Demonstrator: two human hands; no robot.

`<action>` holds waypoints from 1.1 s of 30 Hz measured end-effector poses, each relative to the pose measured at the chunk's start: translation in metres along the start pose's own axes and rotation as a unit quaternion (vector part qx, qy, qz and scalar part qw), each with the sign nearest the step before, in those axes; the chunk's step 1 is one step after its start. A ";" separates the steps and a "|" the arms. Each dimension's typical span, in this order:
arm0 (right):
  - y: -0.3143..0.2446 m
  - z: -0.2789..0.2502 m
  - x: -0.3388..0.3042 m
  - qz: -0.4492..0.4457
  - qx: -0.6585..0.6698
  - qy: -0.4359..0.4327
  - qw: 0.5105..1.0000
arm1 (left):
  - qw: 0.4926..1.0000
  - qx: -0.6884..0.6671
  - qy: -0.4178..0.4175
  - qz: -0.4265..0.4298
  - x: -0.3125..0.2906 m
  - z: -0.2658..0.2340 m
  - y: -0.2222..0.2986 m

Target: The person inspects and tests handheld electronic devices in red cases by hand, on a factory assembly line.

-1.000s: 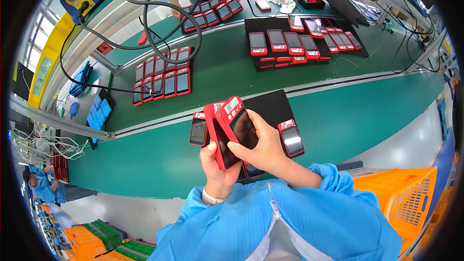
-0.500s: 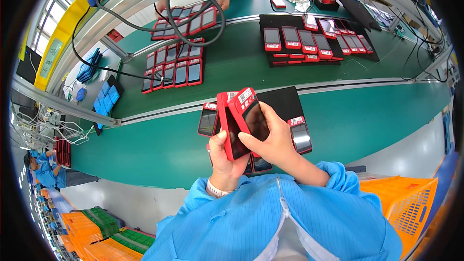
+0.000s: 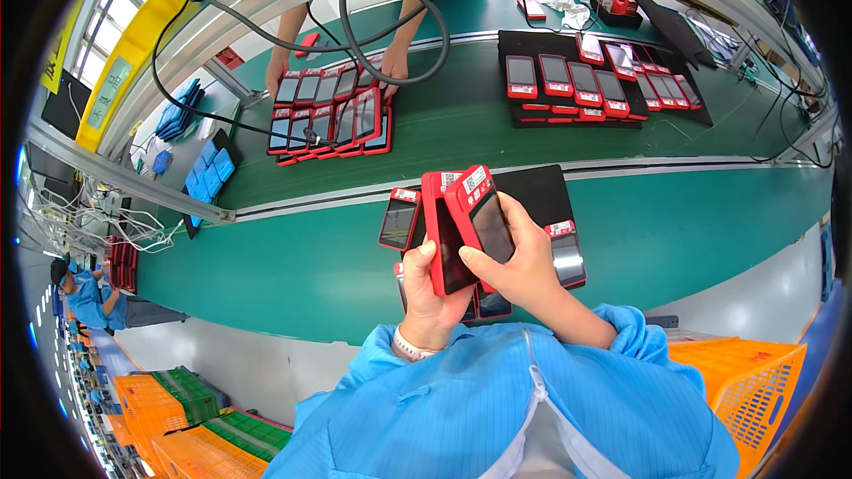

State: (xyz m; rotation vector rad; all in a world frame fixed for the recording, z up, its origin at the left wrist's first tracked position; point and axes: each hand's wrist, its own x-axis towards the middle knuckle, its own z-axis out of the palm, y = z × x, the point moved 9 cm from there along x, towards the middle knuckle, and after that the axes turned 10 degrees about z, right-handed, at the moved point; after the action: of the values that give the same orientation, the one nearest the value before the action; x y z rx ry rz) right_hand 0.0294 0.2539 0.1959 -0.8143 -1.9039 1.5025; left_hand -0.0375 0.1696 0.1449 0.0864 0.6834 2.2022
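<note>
Work apparently midway: a first red handset and a second red handset are held up, neither set down; loose handsets lie on or beside the black mat on the near green table, whether finished I cannot tell. The left hand grasps the first from below, fingers curled; the right hand grips the second, thumb over its near end, overlapping the first.

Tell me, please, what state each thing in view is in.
Left hand: closed.
Left-hand handset: held, screen dark.
Right hand: closed.
Right-hand handset: held, overlapping it, screen dark.
Left loose handset: lying screen up.
Right loose handset: screen up, reflecting light.
Black mat: flat, partly covered.
Stacked handsets: screens up.
Co-worker's hands: touching that stack.
</note>
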 end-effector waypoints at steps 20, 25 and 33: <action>-0.003 -0.002 -0.002 0.023 -0.049 -0.004 0.999 | 1.000 -0.001 -0.017 0.025 0.003 0.000 0.003; -0.001 -0.005 0.003 0.041 -0.090 0.004 0.995 | 1.000 -0.002 -0.005 0.018 0.005 -0.002 0.004; 0.085 -0.003 0.050 0.127 -0.301 0.017 0.945 | 0.998 -0.056 -0.007 0.010 0.008 -0.035 0.022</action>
State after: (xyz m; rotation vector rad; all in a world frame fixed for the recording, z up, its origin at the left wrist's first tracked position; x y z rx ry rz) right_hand 0.0087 0.3090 0.1166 -1.3850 -2.3346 1.0181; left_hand -0.0679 0.1485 0.1250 0.0513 0.5521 2.2530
